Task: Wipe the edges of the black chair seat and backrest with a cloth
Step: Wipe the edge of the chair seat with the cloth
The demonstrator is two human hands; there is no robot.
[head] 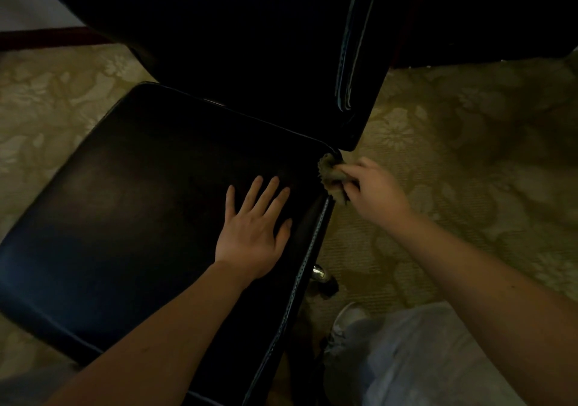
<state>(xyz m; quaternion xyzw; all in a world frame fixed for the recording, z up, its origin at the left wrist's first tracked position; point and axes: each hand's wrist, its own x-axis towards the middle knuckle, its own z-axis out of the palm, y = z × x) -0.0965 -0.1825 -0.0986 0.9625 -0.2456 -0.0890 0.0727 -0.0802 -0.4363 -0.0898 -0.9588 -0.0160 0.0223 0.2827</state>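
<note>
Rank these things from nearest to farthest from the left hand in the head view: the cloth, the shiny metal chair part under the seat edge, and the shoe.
Measured from the left hand, flat on the seat:
1. The shiny metal chair part, low on its right, below the seat edge.
2. The cloth, up and right at the seat's back corner, held in the right hand.
3. The shoe, lowest and farthest right, on the carpet.

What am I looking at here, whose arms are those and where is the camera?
The camera sits on a person's head, looking down, so the arms are their own. No machine is involved. The left hand lies flat, fingers spread, on the black chair seat. The right hand pinches a small olive cloth against the seat's back right corner, just below the backrest. Underneath is patterned carpet, and the person's shoe shows near the bottom.
</note>
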